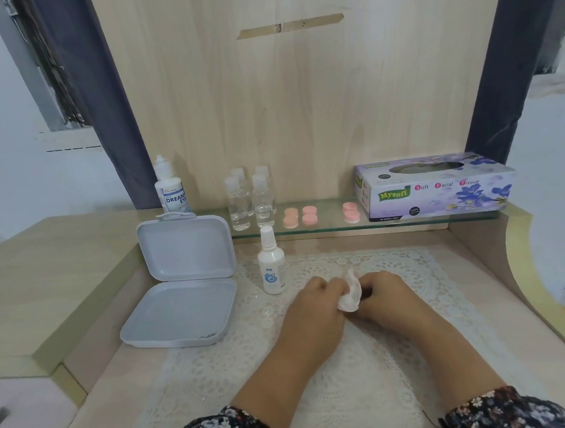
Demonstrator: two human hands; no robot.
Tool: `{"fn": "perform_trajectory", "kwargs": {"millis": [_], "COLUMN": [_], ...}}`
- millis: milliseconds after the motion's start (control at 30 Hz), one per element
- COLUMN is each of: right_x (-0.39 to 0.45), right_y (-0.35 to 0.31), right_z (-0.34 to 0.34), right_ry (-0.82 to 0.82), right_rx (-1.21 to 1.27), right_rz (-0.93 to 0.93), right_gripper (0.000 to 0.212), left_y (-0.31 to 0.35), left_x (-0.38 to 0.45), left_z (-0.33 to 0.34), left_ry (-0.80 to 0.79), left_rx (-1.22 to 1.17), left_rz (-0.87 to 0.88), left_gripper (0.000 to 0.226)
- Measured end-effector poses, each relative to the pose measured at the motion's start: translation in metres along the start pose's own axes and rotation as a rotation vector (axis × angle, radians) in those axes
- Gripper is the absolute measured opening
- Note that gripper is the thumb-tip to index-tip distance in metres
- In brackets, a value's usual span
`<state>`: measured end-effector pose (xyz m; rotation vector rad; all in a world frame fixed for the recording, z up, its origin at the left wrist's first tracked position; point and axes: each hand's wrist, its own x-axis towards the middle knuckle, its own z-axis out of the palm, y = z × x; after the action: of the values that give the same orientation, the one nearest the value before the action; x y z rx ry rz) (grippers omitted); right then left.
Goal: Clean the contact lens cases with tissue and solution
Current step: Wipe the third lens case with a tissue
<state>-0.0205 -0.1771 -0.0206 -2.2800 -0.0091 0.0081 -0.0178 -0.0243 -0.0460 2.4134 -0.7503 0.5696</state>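
Note:
Both my hands meet over the lace mat. My left hand (316, 306) and my right hand (387, 293) are closed together around a crumpled white tissue (350, 292). Whatever the tissue wraps is hidden. A small white spray bottle (271, 264) stands upright just left of my hands. Pink contact lens cases (299, 216) lie in pairs on the glass shelf, with another pink case (351, 212) to their right. A larger solution bottle (170, 187) stands at the back left.
An open grey plastic box (181, 314) lies at the left, its lid raised. Several clear small bottles (250, 199) stand on the glass shelf (407, 222). A purple tissue box (435, 186) sits at the shelf's right end. A wooden panel rises behind.

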Motion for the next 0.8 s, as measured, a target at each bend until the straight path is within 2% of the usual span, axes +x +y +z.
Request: {"fn": "perform_trajectory", "kwargs": {"millis": [100, 233, 367, 633, 733, 800], "right_x": [0.000, 0.000, 0.001, -0.001, -0.001, -0.002], "right_y": [0.001, 0.002, 0.001, 0.001, 0.000, -0.002], "right_z": [0.000, 0.000, 0.001, 0.001, 0.000, 0.000], "right_ry": [-0.001, 0.009, 0.016, 0.014, 0.023, 0.029], "right_rx": [-0.009, -0.023, -0.016, -0.007, -0.021, -0.025], "right_rz": [0.013, -0.008, -0.003, -0.015, -0.009, -0.004], "right_gripper": [0.023, 0.013, 0.019, 0.020, 0.017, 0.012], "left_y": [0.000, 0.003, 0.004, 0.006, 0.007, 0.001], "left_x": [0.000, 0.002, 0.004, 0.011, 0.014, 0.016], "left_z": [0.004, 0.006, 0.004, 0.004, -0.003, -0.009], "left_ry": [-0.036, -0.018, -0.045, -0.104, -0.005, 0.164], "left_rx": [0.121, 0.129, 0.073, -0.123, -0.365, -0.425], "left_rz": [0.070, 0.109, -0.002, -0.183, -0.329, -0.390], "left_gripper": [0.025, 0.027, 0.018, 0.015, 0.018, 0.026]}}
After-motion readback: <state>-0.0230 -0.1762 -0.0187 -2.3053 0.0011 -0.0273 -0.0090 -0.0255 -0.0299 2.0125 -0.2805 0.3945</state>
